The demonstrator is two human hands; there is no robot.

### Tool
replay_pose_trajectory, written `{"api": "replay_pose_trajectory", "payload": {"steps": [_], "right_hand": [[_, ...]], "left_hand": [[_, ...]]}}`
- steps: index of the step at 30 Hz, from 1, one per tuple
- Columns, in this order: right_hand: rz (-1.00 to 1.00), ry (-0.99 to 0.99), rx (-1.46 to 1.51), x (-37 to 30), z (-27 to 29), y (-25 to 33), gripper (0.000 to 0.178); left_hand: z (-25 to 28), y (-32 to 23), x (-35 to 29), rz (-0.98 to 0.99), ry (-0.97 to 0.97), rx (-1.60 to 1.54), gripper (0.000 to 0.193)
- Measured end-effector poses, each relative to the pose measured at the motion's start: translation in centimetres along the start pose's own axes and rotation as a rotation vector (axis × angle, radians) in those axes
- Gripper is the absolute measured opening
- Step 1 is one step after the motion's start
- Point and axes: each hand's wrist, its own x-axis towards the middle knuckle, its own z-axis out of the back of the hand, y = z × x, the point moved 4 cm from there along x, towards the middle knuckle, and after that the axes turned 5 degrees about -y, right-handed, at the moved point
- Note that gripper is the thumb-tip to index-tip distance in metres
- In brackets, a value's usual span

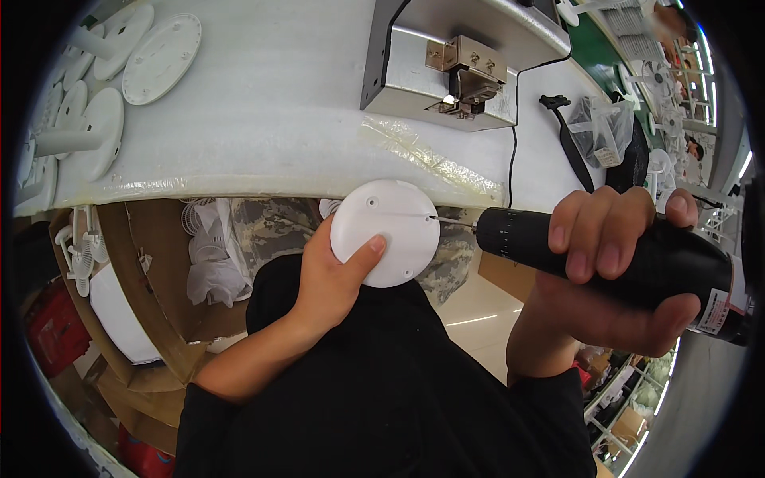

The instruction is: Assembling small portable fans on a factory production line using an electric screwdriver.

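My left hand (pixel 339 275) grips a round white plastic disc (pixel 390 239) at its left edge, thumb on its face and fingers hidden behind. Small screw holes dot the disc near its rim. My right hand (pixel 613 255) is wrapped round a black electric screwdriver (pixel 518 235), which lies almost level and points left. Its thin bit (pixel 454 221) meets the disc at the hole on the right side. Whether a screw sits under the tip is too small to tell. The disc is held just off the table's near edge, above my lap.
A metal machine (pixel 454 80) stands on the white table (pixel 271 103), its black cord trailing down. White round bases (pixel 163 60) crowd the far left. A clear plastic bag (pixel 602 131) lies at right. Below left, an open cardboard box (pixel 151 271) holds white fan parts (pixel 211 247).
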Motion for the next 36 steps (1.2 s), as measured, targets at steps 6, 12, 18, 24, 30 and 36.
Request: {"api": "replay_pose_trajectory", "payload": {"steps": [6,12,18,24,30,36], "right_hand": [[0.001,-0.083,0.03,0.0,-0.8,-0.3,0.061],[0.036,0.066,0.063,0.6,0.4,0.7,0.061],[0.006,0.145,0.086,0.9,1.3,1.0,0.072],[0.08,0.17,0.087,1.8,1.3,1.5,0.069],[0.202,-0.005,0.08,4.3,1.6,3.3,0.06],[0.242,0.017,-0.04,7.5,3.6,2.9,0.056]], "left_hand": [[1.3,-0.2,0.6,-0.007,0.044,0.018,0.041],[1.4,0.3,1.1,0.048,0.072,-0.24,0.044],[0.9,-0.6,1.1,0.077,0.051,-0.23,0.062],[0.9,-0.1,1.6,0.065,0.025,-0.289,0.062],[1.8,1.2,1.0,0.087,0.036,-0.188,0.06],[1.5,1.8,0.9,0.085,0.064,-0.152,0.06]]}}
